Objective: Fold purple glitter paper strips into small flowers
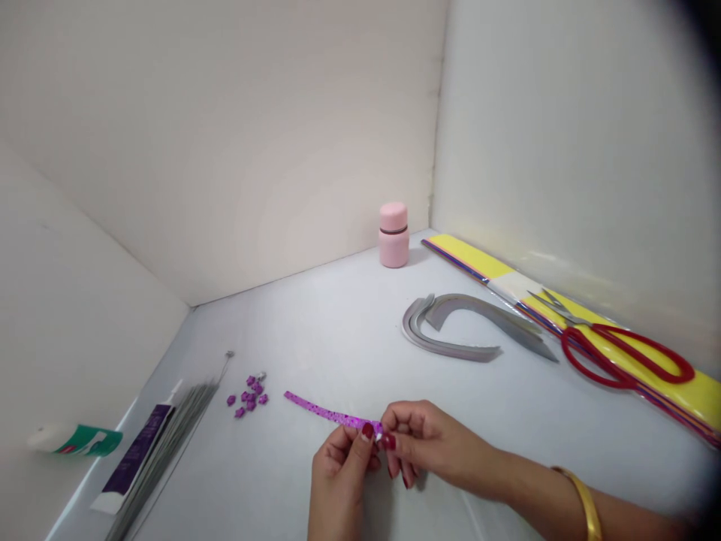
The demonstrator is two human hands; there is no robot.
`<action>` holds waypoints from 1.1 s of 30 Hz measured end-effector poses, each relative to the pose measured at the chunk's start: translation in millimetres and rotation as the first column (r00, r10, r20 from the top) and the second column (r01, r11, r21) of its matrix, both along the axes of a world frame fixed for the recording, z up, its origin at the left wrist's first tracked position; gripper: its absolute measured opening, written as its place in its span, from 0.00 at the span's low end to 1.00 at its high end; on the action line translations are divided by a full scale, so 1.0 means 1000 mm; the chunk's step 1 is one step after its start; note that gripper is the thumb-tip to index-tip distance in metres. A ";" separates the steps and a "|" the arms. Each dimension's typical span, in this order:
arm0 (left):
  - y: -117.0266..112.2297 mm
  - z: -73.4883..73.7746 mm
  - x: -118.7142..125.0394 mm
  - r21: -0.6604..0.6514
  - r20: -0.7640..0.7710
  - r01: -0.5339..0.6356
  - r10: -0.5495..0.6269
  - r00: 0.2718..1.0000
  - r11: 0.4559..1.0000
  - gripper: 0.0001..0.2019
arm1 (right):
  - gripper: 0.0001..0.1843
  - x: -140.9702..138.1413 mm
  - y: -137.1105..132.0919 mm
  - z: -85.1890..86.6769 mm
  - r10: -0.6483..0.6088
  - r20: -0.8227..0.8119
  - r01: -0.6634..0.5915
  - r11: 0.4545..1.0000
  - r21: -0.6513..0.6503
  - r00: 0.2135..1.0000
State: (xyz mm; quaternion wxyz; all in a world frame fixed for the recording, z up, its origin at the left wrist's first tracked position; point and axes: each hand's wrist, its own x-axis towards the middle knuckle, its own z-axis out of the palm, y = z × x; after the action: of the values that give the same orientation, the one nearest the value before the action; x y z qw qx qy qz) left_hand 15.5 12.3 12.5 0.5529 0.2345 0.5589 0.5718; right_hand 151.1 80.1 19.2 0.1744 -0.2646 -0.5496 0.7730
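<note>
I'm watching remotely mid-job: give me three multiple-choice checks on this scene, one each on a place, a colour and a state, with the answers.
1. Where do the red-handled scissors lie?
A) On the yellow paper pack
B) Beside the pink jar
C) On the grey paper strips

2. What colour is the bangle?
A) Silver
B) Gold
C) Red

3. What state is the glittery purple strip in?
A) Lying flat on the surface
B) Held up, pinched at one end
C) Wound into a tight coil

1: A, the scissors rest across the pack.
2: B, the band shows gold on the wrist.
3: B, the left hand and right hand pinch one end while the other end sticks out free.
</note>
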 end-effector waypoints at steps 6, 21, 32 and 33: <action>-0.001 0.001 0.000 -0.026 -0.024 0.003 -0.003 1.000 1.000 0.13 | 0.13 0.003 0.001 -0.001 -0.076 0.035 0.070 0.983 0.168 0.996; -0.002 0.007 0.007 0.041 -0.054 -0.045 0.048 0.997 0.998 0.15 | 0.16 0.002 -0.001 0.000 -0.071 0.006 0.071 0.997 0.020 0.997; -0.003 0.000 0.003 0.067 -0.060 0.007 -0.003 0.998 0.998 0.14 | 0.20 0.000 0.001 0.001 -0.032 0.001 0.032 0.999 -0.004 0.999; -0.003 0.000 0.002 0.058 -0.076 0.021 -0.017 0.997 0.998 0.14 | 0.20 0.000 0.001 0.001 -0.034 0.009 0.034 0.999 0.014 0.999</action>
State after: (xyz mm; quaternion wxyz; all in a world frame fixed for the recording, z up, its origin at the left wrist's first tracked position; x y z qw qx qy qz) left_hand 17.2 9.6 12.8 0.5296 0.2776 0.5601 0.5734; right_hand 151.4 81.4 20.4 0.1868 -0.2761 -0.5510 0.7650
